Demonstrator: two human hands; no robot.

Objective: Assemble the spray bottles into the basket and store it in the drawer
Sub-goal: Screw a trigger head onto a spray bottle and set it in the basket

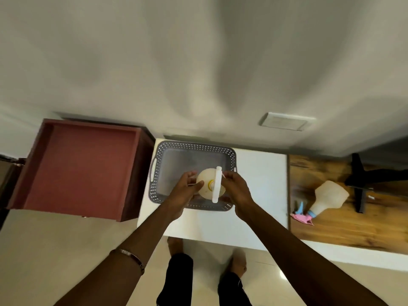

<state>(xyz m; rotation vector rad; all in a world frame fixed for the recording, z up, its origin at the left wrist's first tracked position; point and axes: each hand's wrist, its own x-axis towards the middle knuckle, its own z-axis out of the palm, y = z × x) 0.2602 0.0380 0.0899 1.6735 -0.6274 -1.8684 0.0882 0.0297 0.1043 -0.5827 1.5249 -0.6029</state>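
An upright cream spray bottle (204, 178) with a yellow collar and a white spray head (216, 184) is held over the grey perforated basket (174, 149) on the white table. My left hand (186, 188) grips the bottle's left side. My right hand (235, 186) grips it at the spray head from the right. A second cream bottle (330, 196) with a pink and blue spray head lies on its side on the wooden surface at the right. The open reddish drawer (81, 166) stands to the left of the basket, with nothing visible inside.
The white table (260, 186) carries the basket and has bare room to its right. A black stand (359, 180) lies on the wooden surface (344, 230) behind the lying bottle. A wall outlet plate (286, 121) is above. My feet stand on the tiled floor below.
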